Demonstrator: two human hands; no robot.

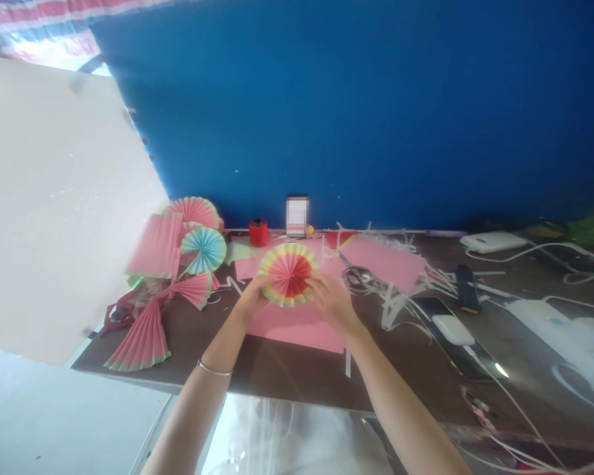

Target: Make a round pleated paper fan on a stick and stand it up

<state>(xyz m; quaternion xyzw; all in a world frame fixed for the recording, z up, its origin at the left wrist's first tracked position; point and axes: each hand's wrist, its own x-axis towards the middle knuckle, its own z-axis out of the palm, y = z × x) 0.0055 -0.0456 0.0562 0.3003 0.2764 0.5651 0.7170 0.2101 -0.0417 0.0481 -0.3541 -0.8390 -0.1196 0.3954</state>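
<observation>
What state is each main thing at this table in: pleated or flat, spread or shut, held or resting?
Yellow-edged rosette, pleated, spread full circle, held
Left hand, gripping its left edge
Right hand, fingers on its right side
Blue rosette, pleated, spread open
Lowest pink fan, pleated, spread, lying down
Pink sheet beneath the hands, flat
White case, shut, resting on a dark phone
Small red object, upright

Left arm (198,402) and right arm (400,396) bare, reaching forward, converging. Left hand (254,298) curled inward, fingertips hidden. Right hand (335,305) opposite, about level, fingers pointing left, slightly bent. Hands near each other, not touching.
</observation>
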